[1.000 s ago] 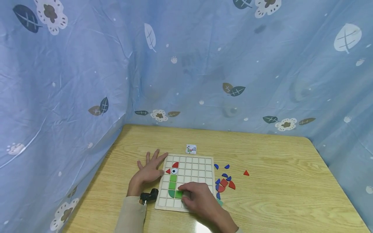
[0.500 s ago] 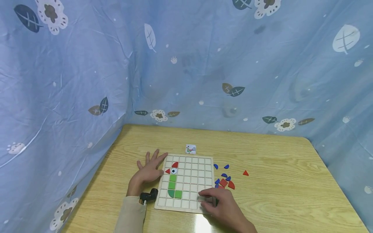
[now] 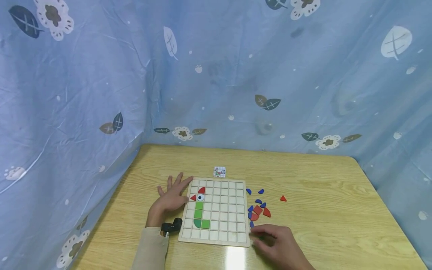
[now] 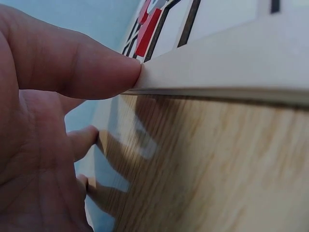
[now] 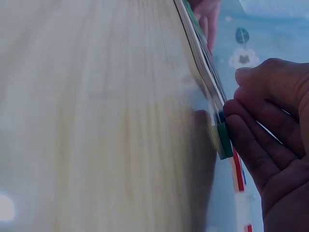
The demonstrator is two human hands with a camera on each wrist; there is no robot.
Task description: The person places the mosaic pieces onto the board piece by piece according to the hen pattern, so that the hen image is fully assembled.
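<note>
My left hand (image 3: pixel 171 198) lies spread at the left side of the wooden grid board (image 3: pixel 223 225); its thumb (image 4: pixel 116 75) touches the board's edge in the left wrist view. On the board sit a red triangle (image 3: pixel 193 197), a red curved piece (image 3: pixel 201 190), a round eye tile (image 3: pixel 200 197), several green squares (image 3: pixel 198 205) and a dark green quarter-circle (image 3: pixel 197 223). My right hand (image 3: pixel 275 243) is low beside the board's lower right corner, thumb and fingers apart. In the right wrist view its fingertips meet a green piece (image 5: pixel 224 140), mostly hidden in the head view.
Several blue half-circles (image 3: pixel 258 201), a red square (image 3: pixel 258 210) and red curved pieces (image 3: pixel 267 212) lie right of the board. A red triangle (image 3: pixel 283 198) lies farther right. A small pattern card (image 3: pixel 219 171) is behind the board. A patterned blue curtain (image 3: pixel 216 75) surrounds the table.
My right hand has left the green square at the board's lower left and moved right, past the board's edge, down to the loose pieces. The left hand stays in place.
</note>
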